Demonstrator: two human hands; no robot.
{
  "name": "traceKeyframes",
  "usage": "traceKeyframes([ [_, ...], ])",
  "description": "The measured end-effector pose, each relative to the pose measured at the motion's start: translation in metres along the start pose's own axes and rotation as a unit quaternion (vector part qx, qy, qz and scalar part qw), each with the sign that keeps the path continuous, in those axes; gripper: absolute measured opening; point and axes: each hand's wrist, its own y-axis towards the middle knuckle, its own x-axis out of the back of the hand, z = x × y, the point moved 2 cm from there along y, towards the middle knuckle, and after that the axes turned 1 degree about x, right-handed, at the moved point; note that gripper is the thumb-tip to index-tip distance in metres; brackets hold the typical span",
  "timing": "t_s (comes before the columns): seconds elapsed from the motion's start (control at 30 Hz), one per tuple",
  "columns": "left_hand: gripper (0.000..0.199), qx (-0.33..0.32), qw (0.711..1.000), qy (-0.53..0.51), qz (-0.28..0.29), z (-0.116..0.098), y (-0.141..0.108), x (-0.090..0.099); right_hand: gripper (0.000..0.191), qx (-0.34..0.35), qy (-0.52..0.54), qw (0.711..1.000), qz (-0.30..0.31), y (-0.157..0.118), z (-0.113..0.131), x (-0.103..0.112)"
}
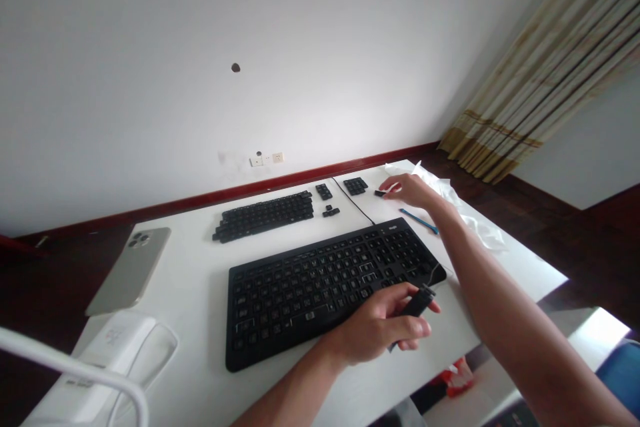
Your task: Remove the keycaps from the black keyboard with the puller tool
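A black keyboard (310, 287) lies in the middle of the white table (200, 260), its key slots mostly bare. My left hand (385, 330) hovers over the keyboard's near right corner and grips a small black tool (420, 300) with a wire loop at its tip. My right hand (413, 190) reaches to the far side of the table, its fingertips pinching a small black keycap (381, 193). Removed keycaps (265, 213) are laid out in rows behind the keyboard, with smaller groups (355, 185) further right.
A blue stick-like tool (419, 220) lies right of the keyboard beside a crumpled white sheet (470, 213). A phone (131, 267) rests face down at the left. A white device (113, 347) with a cable sits at the near left corner. The keyboard's cable (353, 199) runs to the far edge.
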Motion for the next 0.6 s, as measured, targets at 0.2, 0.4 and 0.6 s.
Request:
traceKeyframes([
  [0.2, 0.033, -0.004, 1.000, 0.002, 0.003, -0.001, -0.001, -0.001, 0.014, -0.008, -0.010, 1.000, 0.022, -0.003, 0.018, -0.005],
  [0.4, 0.033, -0.006, 1.000, 0.003, 0.004, -0.001, -0.001, -0.001, 0.011, 0.066, 0.006, 0.997, 0.027, -0.001, 0.037, -0.020],
  [0.6, 0.034, 0.000, 1.000, 0.007, -0.006, 0.002, 0.000, 0.000, 0.009, 0.120, -0.016, 0.993, -0.002, -0.002, 0.052, -0.029],
])
